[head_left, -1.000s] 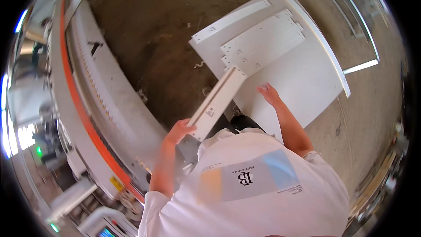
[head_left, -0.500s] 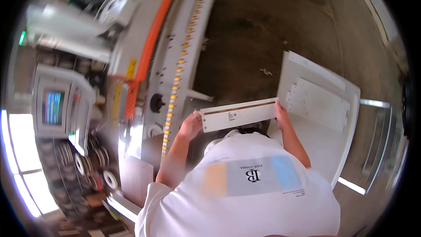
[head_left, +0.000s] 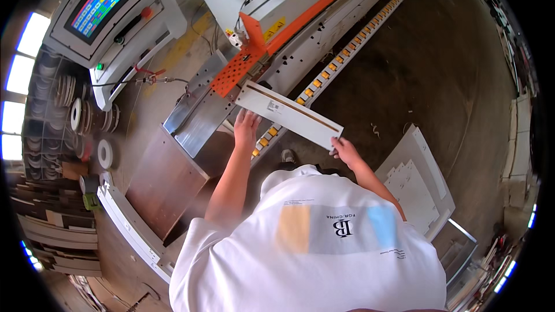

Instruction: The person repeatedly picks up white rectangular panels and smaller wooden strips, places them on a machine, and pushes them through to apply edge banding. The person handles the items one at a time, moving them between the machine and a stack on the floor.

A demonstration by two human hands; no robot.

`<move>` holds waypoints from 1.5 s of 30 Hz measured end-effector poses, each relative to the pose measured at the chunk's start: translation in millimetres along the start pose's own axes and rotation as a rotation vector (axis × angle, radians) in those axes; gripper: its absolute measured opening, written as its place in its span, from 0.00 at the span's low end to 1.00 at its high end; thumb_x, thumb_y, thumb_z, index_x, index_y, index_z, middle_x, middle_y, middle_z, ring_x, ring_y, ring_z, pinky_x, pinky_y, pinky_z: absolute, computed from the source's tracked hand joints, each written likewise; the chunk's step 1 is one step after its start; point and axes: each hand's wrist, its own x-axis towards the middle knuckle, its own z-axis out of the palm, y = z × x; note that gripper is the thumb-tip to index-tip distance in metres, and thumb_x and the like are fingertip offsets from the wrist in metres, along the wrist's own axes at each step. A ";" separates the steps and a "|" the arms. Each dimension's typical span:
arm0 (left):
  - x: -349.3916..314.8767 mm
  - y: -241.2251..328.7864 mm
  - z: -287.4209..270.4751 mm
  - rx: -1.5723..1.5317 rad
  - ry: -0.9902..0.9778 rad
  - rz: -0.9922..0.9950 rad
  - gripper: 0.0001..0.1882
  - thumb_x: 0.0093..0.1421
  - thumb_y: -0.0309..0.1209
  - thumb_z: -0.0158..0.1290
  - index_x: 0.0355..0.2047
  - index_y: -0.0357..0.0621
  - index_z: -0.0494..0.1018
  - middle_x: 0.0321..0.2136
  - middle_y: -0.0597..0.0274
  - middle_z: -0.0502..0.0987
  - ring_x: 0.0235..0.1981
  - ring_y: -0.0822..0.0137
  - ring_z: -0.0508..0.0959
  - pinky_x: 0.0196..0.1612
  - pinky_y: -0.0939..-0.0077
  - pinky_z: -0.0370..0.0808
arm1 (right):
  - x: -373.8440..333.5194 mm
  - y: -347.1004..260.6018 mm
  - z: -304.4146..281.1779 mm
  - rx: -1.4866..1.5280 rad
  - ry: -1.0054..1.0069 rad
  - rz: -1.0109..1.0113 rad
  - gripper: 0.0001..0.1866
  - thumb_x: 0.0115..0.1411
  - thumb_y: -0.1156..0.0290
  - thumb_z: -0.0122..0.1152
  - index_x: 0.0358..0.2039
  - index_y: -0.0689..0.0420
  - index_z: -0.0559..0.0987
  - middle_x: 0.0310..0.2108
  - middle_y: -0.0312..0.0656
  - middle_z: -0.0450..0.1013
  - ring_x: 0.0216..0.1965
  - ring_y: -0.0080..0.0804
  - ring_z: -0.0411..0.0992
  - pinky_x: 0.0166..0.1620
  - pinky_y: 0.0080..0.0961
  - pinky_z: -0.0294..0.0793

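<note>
A long white panel (head_left: 289, 117) with a brown groove along its far edge and a small printed label lies slanted ahead of me. Its left end is at the machine's feed side, beside the perforated orange guard (head_left: 234, 72), and its middle crosses over the roller rail (head_left: 328, 75). My left hand (head_left: 245, 127) has its fingers stretched out against the panel's near edge, close to the left end. At the opposite end my right hand (head_left: 345, 151) grips the corner between thumb and fingers.
A control console (head_left: 139, 29) with a lit screen stands at the far left. Below the guard is a metal-topped brown cabinet (head_left: 167, 179). White boards (head_left: 413, 190) are stacked at my right. Reels of edge strip (head_left: 75, 115) sit on the left.
The panel has moved from in front of my chest to the machine, its left end now by the orange guard. My left hand's fingers have straightened along its edge. My view has turned left.
</note>
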 end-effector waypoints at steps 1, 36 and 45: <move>0.7 -0.8 0.5 0.104 0.047 0.010 0.34 0.68 0.29 0.51 0.69 0.34 0.51 0.53 0.55 0.75 0.51 0.65 0.76 0.56 0.67 0.74 | -1.8 -12.9 9.3 -0.102 -0.087 0.020 0.25 0.70 0.47 0.54 0.47 0.59 0.77 0.39 0.37 0.78 0.34 0.23 0.76 0.37 0.21 0.75; 118.8 -59.5 122.6 0.292 0.101 0.014 0.39 0.67 0.24 0.53 0.74 0.55 0.49 0.36 0.61 0.81 0.26 0.71 0.79 0.33 0.71 0.80 | 103.2 -116.5 -42.7 -0.035 -0.274 0.005 0.21 0.70 0.54 0.55 0.46 0.61 0.80 0.36 0.41 0.81 0.32 0.23 0.77 0.38 0.22 0.77; 89.5 -31.1 124.8 0.534 -0.423 -0.170 0.08 0.64 0.31 0.58 0.42 0.45 0.76 0.30 0.70 0.76 0.27 0.77 0.72 0.30 0.78 0.74 | 39.9 -63.7 -59.2 -0.765 0.255 -0.199 0.25 0.63 0.42 0.52 0.33 0.52 0.82 0.30 0.42 0.81 0.33 0.42 0.79 0.37 0.40 0.77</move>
